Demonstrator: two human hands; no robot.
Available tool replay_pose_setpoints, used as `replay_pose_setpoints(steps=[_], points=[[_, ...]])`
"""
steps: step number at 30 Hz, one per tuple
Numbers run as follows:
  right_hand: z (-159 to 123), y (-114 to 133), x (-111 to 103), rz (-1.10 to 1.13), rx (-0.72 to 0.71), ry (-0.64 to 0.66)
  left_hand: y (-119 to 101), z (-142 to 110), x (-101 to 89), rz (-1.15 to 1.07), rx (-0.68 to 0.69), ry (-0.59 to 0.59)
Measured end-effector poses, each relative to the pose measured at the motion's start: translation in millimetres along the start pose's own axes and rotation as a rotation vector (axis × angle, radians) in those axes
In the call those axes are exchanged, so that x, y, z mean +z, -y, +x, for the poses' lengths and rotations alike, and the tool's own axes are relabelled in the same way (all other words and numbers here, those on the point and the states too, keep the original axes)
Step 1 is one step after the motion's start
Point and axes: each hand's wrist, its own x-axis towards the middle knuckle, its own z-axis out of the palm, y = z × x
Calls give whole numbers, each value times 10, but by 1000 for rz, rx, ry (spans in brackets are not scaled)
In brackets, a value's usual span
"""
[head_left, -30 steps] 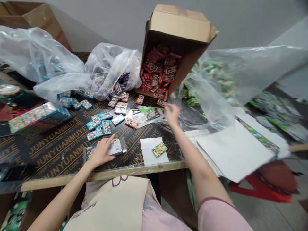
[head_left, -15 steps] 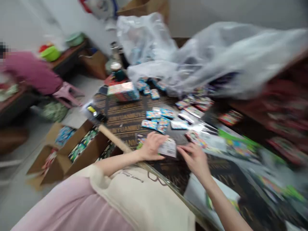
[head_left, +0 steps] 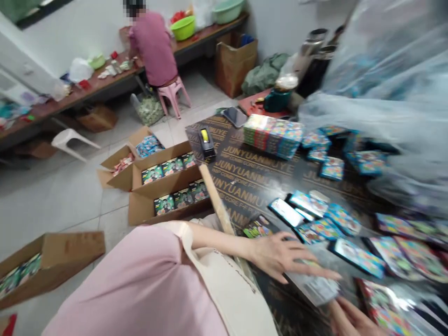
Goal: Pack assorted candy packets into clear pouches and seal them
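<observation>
My left hand (head_left: 280, 254) lies stretched out, palm down and fingers apart, over a flat grey-and-white packet (head_left: 317, 287) on the dark table. At the packet's near right corner, my right hand (head_left: 350, 319) has its fingertips closed on the edge; the bottom of the picture cuts off part of this hand. Beside my left wrist is a dark packet with a colourful print (head_left: 259, 227). Several small blue packets (head_left: 317, 228) lie just beyond my left fingers. Purple-edged packets (head_left: 399, 259) are spread to the right.
Open cartons of green-and-black boxes (head_left: 171, 186) stand left of the table. A black tape dispenser (head_left: 206, 143), a phone (head_left: 234, 116) and a block of stacked boxes (head_left: 273, 135) are on it. A large clear plastic bag (head_left: 378, 112) covers the back right. A person in pink (head_left: 154, 49) sits far off.
The view has swung left, bringing more of the cartons and the seated person into sight. My left hand has flattened over the packet; my right hand stays at its edge.
</observation>
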Motion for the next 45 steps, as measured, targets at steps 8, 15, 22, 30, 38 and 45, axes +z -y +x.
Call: replay_pose_setpoints(steps=[8, 15, 22, 30, 38, 45], points=[[-14, 400, -554, 7, 29, -267, 425, -37, 84, -354, -156, -60], [924, 264, -1228, -552, -195, -607, 418, -118, 307, -378, -32, 111], [2021, 669, -1109, -558, -35, -648, 381, -65, 308, -386, -51, 82], [1607, 645, -1046, -575, -77, -705, 444, -158, 188, -514, -36, 139], [100, 748, -637, -105, -709, 36, 289, 295, -201, -1427, -541, 128], [-503, 667, -135, -104, -653, -232, -15, 346, -178, -1591, -706, 212]])
